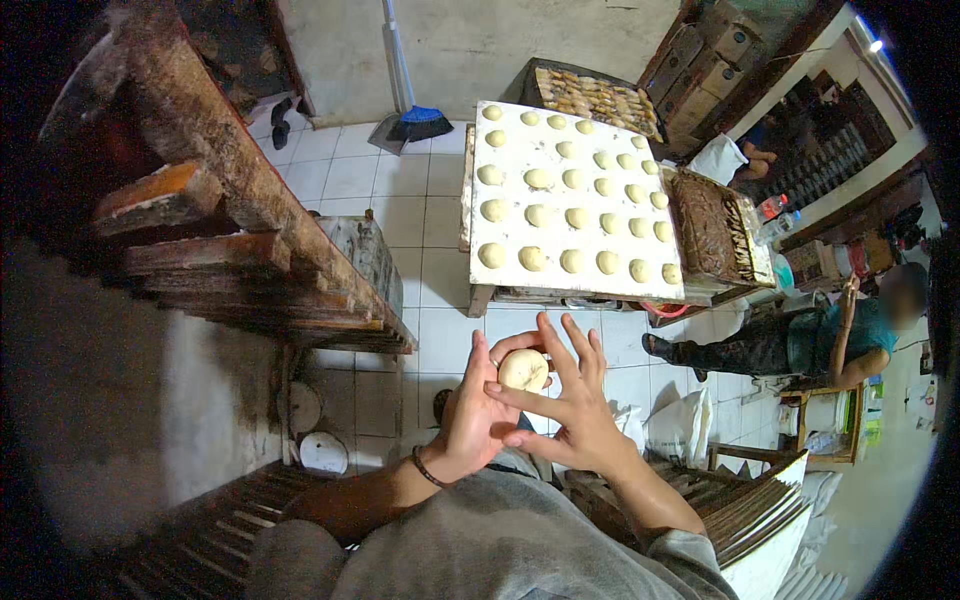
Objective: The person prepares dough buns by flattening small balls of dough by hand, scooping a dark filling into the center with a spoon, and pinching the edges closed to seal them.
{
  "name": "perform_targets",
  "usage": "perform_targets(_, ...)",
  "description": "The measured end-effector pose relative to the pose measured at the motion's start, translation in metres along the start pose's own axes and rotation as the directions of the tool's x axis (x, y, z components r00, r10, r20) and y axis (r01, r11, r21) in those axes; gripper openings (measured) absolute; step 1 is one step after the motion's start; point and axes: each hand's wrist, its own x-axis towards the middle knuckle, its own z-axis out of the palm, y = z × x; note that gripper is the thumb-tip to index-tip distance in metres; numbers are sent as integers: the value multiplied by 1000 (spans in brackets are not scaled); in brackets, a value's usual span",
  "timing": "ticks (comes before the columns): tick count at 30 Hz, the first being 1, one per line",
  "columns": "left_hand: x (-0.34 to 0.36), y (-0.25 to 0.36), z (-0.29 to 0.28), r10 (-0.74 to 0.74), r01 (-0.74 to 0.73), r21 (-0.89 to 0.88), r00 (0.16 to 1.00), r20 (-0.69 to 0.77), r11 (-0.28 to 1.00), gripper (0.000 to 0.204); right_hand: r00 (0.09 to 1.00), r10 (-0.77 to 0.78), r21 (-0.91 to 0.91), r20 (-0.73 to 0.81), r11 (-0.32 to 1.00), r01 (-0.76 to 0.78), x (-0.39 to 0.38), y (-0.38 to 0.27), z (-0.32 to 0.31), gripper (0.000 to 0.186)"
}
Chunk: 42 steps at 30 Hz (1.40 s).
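A pale round dough ball (521, 369) with a pinched, creased surface rests in my left hand (464, 418), whose fingers curl behind it. My right hand (583, 418) is close against its right side, fingers spread and stretched out. One right finger reaches across the lower edge of the ball and seems to touch it. Beyond my hands, rows of similar dough balls (573, 218) sit spaced out on a white board (550, 285) on a table.
Right of the board is a tray of brown filling (702, 235), with bottles (775, 222) beside it. A dark tray of browned pieces (595, 97) lies behind. A wooden rack (270, 240) rises at left. A broom (420, 122) leans at the wall. Another person (800, 335) stands at right.
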Motion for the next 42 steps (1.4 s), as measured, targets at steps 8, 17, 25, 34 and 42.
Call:
perform_targets(8, 3, 9, -9, 10, -3, -102, 998, 67, 995, 74, 996, 42, -65, 81, 997, -37, 11, 0, 11, 45)
perform_targets(17, 17, -15, -24, 124, -118, -88, 990, 62, 989, 55, 974, 227, 261, -22, 941, -214, 17, -14, 15, 50)
perform_targets(25, 15, 9, -34, -61, 81, -152, 990, 131, 985, 48, 1000, 2, 272, -25, 962, 4, 23, 4, -42, 46)
perform_targets(34, 12, 13, -27, -139, 139, 14, 980, 144, 990, 50, 976, -194, -27, 98, 980, 198, 22, 13, -38, 39)
perform_targets(42, 16, -23, -29, 375, -333, 515, 927, 26, 789, 39, 960, 275, 558, 55, 789, -258, 24, 3, -10, 21)
